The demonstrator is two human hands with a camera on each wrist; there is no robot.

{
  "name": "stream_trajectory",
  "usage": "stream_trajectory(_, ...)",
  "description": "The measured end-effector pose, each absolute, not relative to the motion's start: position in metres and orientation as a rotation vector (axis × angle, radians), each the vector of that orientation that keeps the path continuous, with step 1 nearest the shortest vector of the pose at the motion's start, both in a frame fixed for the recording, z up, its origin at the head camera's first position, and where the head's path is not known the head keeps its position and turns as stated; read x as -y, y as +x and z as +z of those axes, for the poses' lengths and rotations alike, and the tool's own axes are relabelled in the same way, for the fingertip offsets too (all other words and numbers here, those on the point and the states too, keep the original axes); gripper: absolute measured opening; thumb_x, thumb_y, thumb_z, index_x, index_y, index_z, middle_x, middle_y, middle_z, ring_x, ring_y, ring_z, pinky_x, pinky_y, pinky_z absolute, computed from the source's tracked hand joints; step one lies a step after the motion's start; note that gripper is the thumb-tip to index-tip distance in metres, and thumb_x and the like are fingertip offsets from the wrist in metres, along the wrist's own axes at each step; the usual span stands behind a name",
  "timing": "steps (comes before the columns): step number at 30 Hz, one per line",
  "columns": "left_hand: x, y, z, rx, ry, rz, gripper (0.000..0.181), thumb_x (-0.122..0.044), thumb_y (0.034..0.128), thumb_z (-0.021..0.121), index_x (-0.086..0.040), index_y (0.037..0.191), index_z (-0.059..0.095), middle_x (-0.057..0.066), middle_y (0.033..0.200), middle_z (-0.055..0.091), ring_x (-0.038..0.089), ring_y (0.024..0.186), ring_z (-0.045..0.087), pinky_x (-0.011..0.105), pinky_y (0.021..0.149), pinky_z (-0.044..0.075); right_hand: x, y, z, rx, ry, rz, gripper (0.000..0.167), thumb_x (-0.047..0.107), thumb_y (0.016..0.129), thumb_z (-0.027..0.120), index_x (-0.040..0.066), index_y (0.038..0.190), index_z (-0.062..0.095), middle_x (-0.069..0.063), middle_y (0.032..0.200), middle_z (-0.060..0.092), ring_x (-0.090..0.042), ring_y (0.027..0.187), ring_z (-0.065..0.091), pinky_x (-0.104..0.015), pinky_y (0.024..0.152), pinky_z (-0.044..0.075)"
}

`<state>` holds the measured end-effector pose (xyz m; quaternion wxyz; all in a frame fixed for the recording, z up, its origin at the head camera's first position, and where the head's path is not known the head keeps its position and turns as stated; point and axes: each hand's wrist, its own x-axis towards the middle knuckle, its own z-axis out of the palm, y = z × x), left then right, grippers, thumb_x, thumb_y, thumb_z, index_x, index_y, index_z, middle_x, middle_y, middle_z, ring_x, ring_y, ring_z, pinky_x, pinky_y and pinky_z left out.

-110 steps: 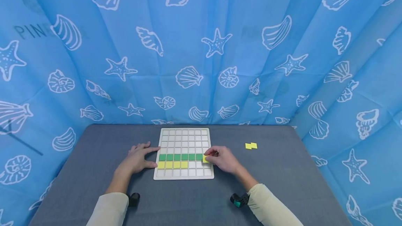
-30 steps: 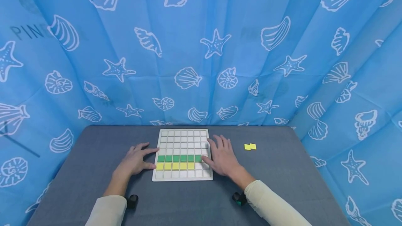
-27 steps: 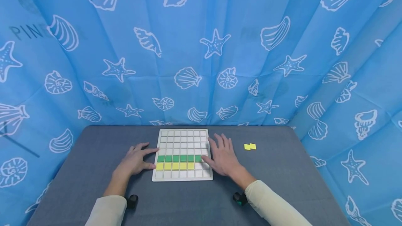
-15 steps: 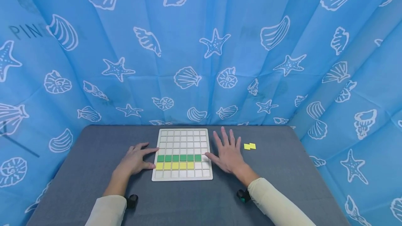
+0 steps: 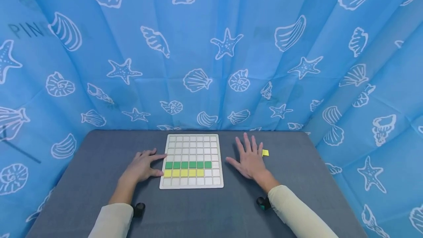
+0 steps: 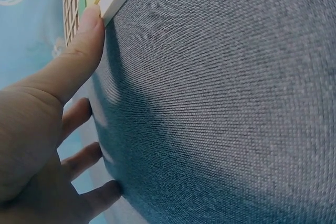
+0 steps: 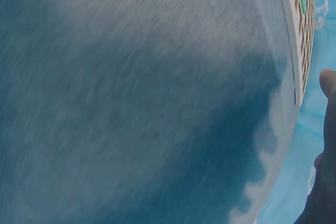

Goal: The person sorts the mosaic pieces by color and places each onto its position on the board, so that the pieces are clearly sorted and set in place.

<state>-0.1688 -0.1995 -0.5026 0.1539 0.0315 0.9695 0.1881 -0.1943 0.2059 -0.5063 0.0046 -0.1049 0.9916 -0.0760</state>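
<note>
A white gridded board [image 5: 191,150] lies flat on the grey cloth. One row holds several green tiles [image 5: 184,165]; the row nearer me has several yellow tiles [image 5: 184,173] from the left. My left hand [image 5: 141,166] touches the board's left edge with thumb and index finger spread. In the left wrist view the thumb [image 6: 86,51] meets the board edge beside the tiles. My right hand [image 5: 250,161] hovers right of the board, fingers spread, holding nothing. Just past its little finger shows a loose yellow tile [image 5: 266,152]; a second one there is mostly hidden by the hand.
The grey cloth-covered table [image 5: 198,216] reaches back to a blue curtain [image 5: 211,47] printed with shells and starfish, which also runs along both sides. A black wrist camera [image 5: 139,209] sits at the left wrist, another camera [image 5: 263,202] at the right.
My right hand set a yellow tile into the yellow row, let go, then moved right with fingers spread toward the loose yellow tiles. The left hand has stayed at the board's edge.
</note>
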Motion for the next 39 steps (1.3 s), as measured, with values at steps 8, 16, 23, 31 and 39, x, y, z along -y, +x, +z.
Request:
stream_trajectory(8,0.199,-0.169,-0.504,-2.767,0.102,0.549,0.075,-0.041,0.0822,0.083,-0.032,0.150,0.053,0.017,0.167,0.032,0.051,0.150,0.022,0.075,0.112,0.029,-0.233,-0.193,-0.513,-3.139,-0.257,-0.229,0.093,0.070,0.095,0.051,0.012,0.163,0.027,-0.022,0.171,0.012,-0.052,0.156,0.011,-0.077,0.119,0.007)
stream_trajectory(16,0.200,-0.170,-0.505,-2.767,0.089,0.551,0.075,-0.042,0.0824,0.083,-0.032,0.150,0.053,0.018,0.167,0.032,0.052,0.151,0.020,0.077,0.112,0.027,-0.256,-0.193,-0.517,-3.103,-0.176,-0.303,0.093,0.069,0.096,0.051,0.009,0.162,0.027,-0.027,0.170,0.010,-0.055,0.155,0.008,-0.078,0.119,0.004)
stream_trajectory(23,0.200,-0.171,-0.505,-2.757,0.081,0.545,0.075,-0.044,0.0822,0.083,-0.033,0.150,0.052,0.018,0.167,0.032,0.053,0.152,0.019,0.077,0.112,0.026,-0.271,-0.191,-0.519,-3.060,-0.155,-0.304,0.086,0.063,0.100,0.048,0.007,0.162,0.026,-0.029,0.169,0.012,-0.056,0.154,0.010,-0.078,0.119,0.008)
stream_trajectory(31,0.200,-0.171,-0.505,-2.752,0.066,0.541,0.076,-0.044,0.0813,0.083,-0.033,0.150,0.053,0.017,0.166,0.033,0.052,0.151,0.021,0.077,0.112,0.027,-0.282,-0.191,-0.515,-3.069,-0.153,-0.351,0.061,0.033,0.106,0.053,0.006,0.158,0.035,-0.032,0.166,0.017,-0.056,0.152,0.016,-0.077,0.117,0.018)
stream_trajectory(39,0.200,-0.172,-0.506,-2.761,0.060,0.527,0.076,-0.044,0.0810,0.083,-0.033,0.150,0.053,0.017,0.166,0.033,0.052,0.151,0.022,0.077,0.112,0.027,-0.289,-0.193,-0.513,-3.140,-0.205,-0.433,0.039,0.016,0.104,0.059,0.002,0.140,0.058,-0.031,0.162,0.030,-0.055,0.148,0.027,-0.073,0.114,0.030)
